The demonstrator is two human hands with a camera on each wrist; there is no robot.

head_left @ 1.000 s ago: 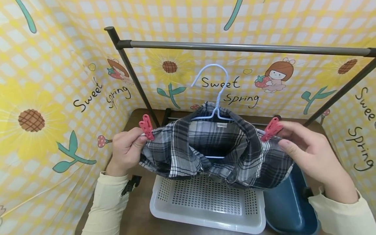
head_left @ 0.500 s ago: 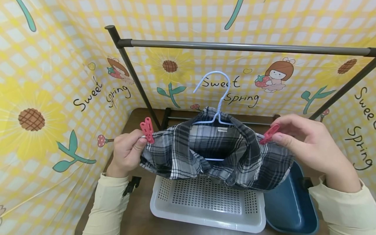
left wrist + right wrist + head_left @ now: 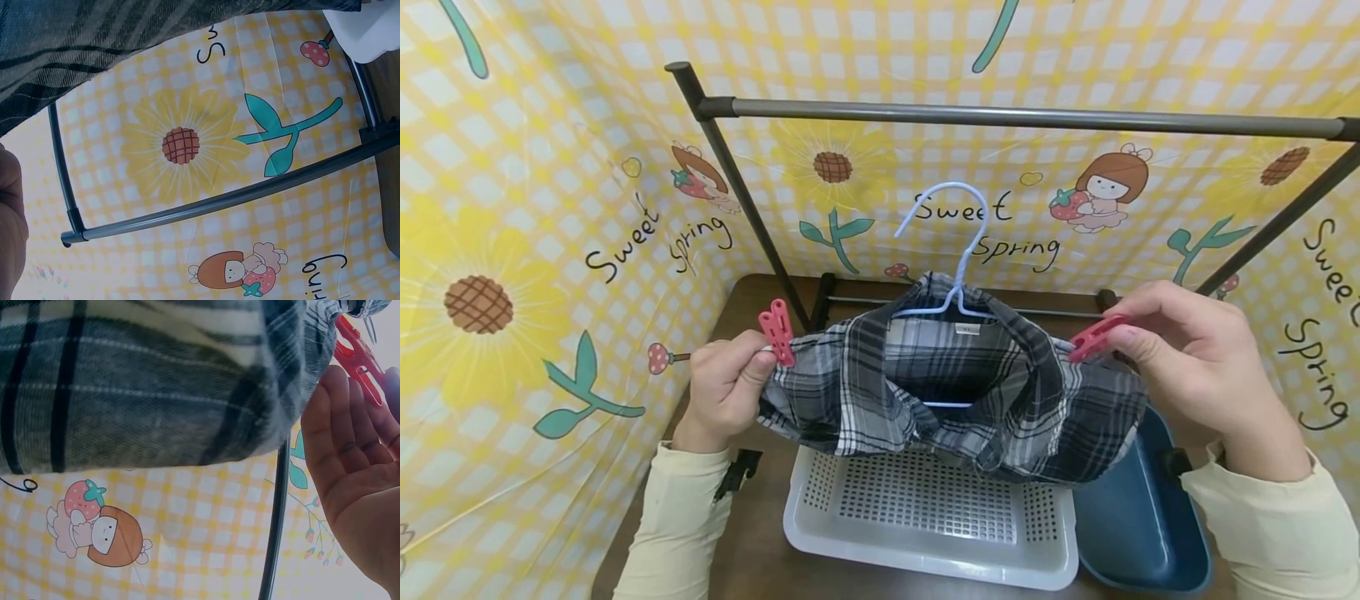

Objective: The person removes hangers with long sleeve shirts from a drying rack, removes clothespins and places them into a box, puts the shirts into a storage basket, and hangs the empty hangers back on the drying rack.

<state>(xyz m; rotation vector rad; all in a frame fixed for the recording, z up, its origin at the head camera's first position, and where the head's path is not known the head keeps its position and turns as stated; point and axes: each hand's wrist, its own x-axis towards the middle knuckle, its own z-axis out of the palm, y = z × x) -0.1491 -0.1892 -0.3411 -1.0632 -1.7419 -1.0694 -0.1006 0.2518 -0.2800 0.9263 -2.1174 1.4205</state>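
Note:
A grey and black plaid shirt (image 3: 868, 400) hangs on a pale blue wire hanger (image 3: 959, 275), its hook upright and below the rack bar. My left hand (image 3: 726, 387) grips the shirt's left shoulder at the hanger's end, right beside a red clothespin (image 3: 781, 333) clipped there. At the other shoulder, my right hand (image 3: 1195, 358) pinches the handles of a second red clothespin (image 3: 1096, 337), whose tip is at the cloth. The right wrist view shows that clothespin (image 3: 359, 359) between fingers and thumb. Only a sliver of the left hand (image 3: 11, 219) shows in the left wrist view.
A dark metal rack with a top bar (image 3: 1000, 115) stands behind the shirt. Under the shirt sits a white perforated basket (image 3: 925, 562), with a dark blue basin (image 3: 1142, 525) to its right, on a brown table (image 3: 752, 517). Patterned yellow cloth surrounds everything.
My right hand has gone from beside the right clothespin to pinching its handles, and the clothespin now tilts further right. The hanger and shirt have dropped slightly; the left hand keeps its grip.

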